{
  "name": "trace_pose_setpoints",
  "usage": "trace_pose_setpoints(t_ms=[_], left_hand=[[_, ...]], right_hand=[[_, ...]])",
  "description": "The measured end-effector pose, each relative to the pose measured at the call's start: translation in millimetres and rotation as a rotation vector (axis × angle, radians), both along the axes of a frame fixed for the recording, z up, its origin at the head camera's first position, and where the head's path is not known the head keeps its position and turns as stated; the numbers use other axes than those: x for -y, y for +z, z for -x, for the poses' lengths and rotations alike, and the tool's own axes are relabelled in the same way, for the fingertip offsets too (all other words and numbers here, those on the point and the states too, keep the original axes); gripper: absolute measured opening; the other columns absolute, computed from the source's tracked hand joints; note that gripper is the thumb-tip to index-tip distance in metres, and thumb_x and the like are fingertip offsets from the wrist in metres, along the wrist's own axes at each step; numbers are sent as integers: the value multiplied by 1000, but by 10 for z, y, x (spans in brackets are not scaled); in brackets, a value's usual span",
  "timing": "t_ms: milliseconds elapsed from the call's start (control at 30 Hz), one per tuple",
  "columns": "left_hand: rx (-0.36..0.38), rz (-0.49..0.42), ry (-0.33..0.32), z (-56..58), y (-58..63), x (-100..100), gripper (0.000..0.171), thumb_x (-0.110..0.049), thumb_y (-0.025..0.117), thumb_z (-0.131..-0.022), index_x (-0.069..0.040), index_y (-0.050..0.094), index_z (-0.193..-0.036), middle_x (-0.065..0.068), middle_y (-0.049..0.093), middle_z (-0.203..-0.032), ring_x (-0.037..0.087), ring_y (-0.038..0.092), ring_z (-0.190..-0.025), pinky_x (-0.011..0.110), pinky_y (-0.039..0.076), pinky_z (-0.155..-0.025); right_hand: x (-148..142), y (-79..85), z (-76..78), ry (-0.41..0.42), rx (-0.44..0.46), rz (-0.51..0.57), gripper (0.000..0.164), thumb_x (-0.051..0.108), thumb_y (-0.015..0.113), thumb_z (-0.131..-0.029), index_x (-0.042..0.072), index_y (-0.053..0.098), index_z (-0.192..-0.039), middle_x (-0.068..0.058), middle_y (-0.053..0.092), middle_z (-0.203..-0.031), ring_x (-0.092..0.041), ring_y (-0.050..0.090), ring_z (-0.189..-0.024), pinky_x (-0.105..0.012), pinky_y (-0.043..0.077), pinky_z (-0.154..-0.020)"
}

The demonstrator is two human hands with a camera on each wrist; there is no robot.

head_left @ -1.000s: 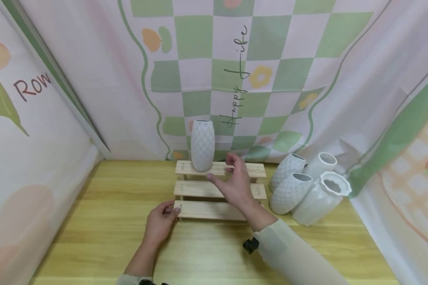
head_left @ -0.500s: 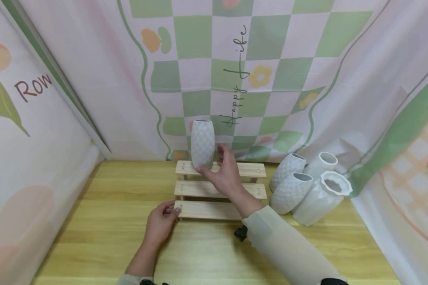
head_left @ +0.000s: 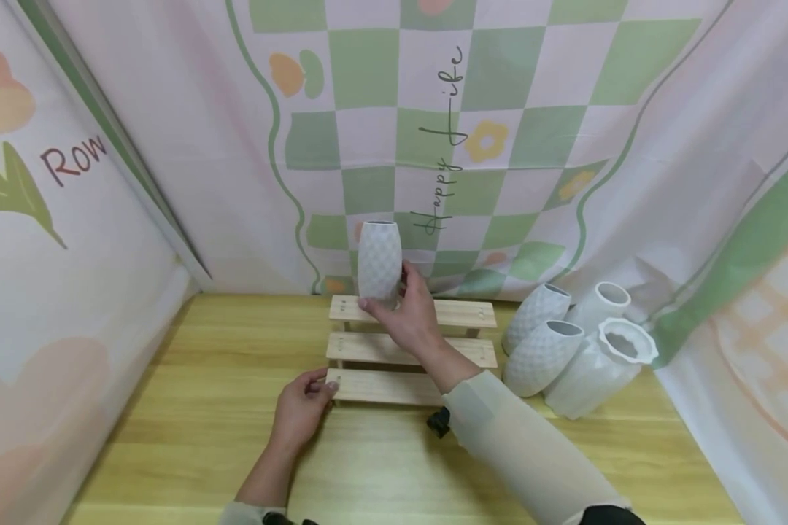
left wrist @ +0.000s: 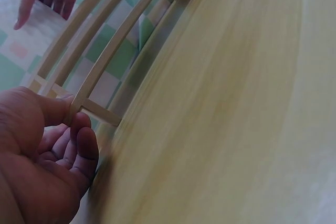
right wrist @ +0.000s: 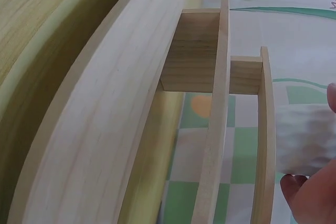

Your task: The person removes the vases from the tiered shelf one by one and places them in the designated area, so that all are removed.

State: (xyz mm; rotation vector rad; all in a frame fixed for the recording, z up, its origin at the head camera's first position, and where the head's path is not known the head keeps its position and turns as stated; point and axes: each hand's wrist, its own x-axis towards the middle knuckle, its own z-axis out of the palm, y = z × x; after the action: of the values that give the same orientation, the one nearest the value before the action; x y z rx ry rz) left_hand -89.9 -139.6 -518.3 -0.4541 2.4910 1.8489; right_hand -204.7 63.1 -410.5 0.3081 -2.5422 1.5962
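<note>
A white vase (head_left: 379, 257) with a dimpled surface stands upright at the left part of the top tier of a three-tier wooden rack (head_left: 384, 386). My right hand (head_left: 412, 313) holds the vase low down, thumb at its front and fingers at its right side. In the right wrist view, the vase (right wrist: 302, 135) shows between the thumb and fingers, partly cut off by the frame edge. My left hand (head_left: 300, 410) pinches the left end of the rack's lowest tier, which the left wrist view confirms with thumb and fingertips on the slat (left wrist: 100, 66).
To the right of the rack stand several white vases: two dimpled and leaning (head_left: 543, 359), a plain round-mouthed one (head_left: 597, 305) and one with a scalloped rim (head_left: 600, 372). A patterned cloth (head_left: 368, 138) hangs right behind the rack.
My right hand has moved left to the vase and closed around its lower part. The left hand keeps its pinch on the rack. The whole head view has shifted slightly.
</note>
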Motion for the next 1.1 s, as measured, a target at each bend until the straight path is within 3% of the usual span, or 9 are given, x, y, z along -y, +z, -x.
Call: trace_pose_setpoints(t_ms=[633,1100], left_hand=[[-20,-15,-1,-26,-10,-28,40,-16,75,-96,-1,67,-131,9,72,-95,18,68,-76,30,58,-66],[-53,-18,-12,-37,1,-16,41,-16,75,-95,2,67,-130,11,72,-95,19,69,-75,29,58,-66]], right_hand=[[-2,-26,-68,-24,-107,23,77,32,83,-89,8,42,-151,-9,55,-137,-27,57,-124,-44,50,-104],[-96,-1,-211,-8,-84,3,82,31,83,-89,11,40,-155,-8,55,-136,-26,57,-123,-45,51,-104]])
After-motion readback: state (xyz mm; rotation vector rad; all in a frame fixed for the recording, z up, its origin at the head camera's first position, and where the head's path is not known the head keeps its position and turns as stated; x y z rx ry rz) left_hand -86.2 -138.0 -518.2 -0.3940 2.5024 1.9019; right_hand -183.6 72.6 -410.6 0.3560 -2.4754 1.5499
